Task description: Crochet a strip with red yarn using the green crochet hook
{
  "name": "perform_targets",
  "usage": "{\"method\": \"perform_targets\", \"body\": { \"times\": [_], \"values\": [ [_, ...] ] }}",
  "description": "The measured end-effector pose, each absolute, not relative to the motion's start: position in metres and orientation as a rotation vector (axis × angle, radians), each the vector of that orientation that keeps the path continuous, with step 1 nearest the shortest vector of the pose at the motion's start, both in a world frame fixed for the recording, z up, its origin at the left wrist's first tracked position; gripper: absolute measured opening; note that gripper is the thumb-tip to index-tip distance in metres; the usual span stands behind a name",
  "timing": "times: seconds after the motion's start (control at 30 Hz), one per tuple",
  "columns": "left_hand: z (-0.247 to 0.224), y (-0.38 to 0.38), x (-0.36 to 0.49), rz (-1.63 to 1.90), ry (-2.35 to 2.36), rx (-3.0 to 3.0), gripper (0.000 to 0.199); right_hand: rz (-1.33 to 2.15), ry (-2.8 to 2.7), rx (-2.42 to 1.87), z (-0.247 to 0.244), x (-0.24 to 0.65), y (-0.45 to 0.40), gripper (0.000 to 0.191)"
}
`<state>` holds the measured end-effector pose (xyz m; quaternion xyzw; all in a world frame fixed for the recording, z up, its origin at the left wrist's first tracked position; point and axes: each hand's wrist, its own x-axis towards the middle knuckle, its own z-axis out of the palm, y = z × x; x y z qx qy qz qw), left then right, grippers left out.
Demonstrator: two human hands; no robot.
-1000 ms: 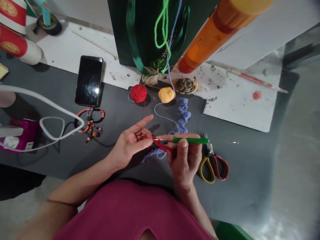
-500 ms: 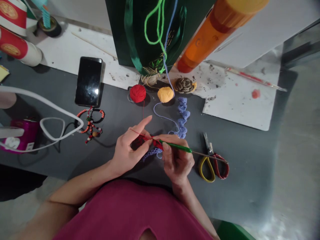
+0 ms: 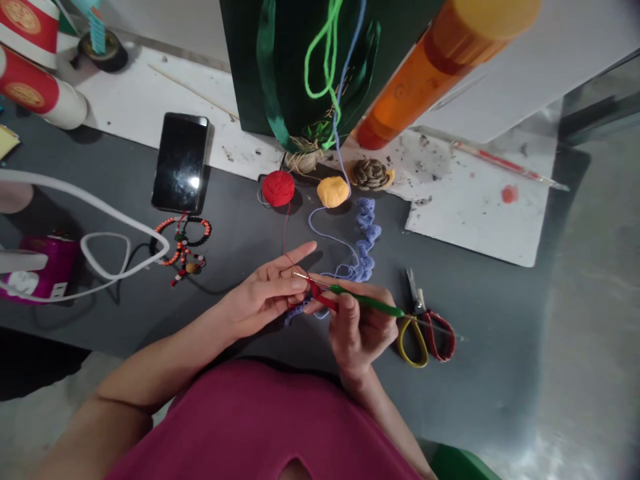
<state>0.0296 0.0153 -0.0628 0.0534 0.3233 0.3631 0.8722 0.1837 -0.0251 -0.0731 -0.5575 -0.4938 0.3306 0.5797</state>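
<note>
My right hand (image 3: 363, 327) is closed round the green handle of a crochet hook (image 3: 367, 301). The hook's thin metal tip reaches left to the fingers of my left hand (image 3: 265, 290). Between both hands is a small red crochet piece (image 3: 323, 295), partly hidden by the fingers. Red yarn runs from a red ball (image 3: 278, 189) down to my left hand, which pinches it with the index finger stretched out. A curly blue-purple crochet strip (image 3: 367, 240) lies just beyond the hands, and more blue crochet shows under them.
Scissors (image 3: 420, 327) lie right of my right hand. A yellow yarn ball (image 3: 333, 192), a phone (image 3: 181, 162), beaded bracelets (image 3: 181, 241) and a white cable (image 3: 100, 198) are on the grey table. A dark green bag (image 3: 240, 80) and an orange tube (image 3: 415, 73) stand behind.
My right hand and the crochet hook have shifted slightly right. The hook's metal tip now shows beside my left fingers, and my left thumb has moved up.
</note>
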Motion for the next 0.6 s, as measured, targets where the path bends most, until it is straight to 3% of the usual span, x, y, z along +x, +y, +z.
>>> {"method": "perform_targets", "body": {
  "times": [0.43,0.6],
  "values": [
    [-0.055,0.016,0.032,0.820,0.750,0.186,0.054,1.258,-0.829,-1.164,-0.067,0.181,-0.012,0.014],
    [-0.054,0.012,0.034,0.894,0.824,0.315,0.055,1.135,-0.968,-1.111,-0.070,0.176,-0.015,0.009]
  ]
}}
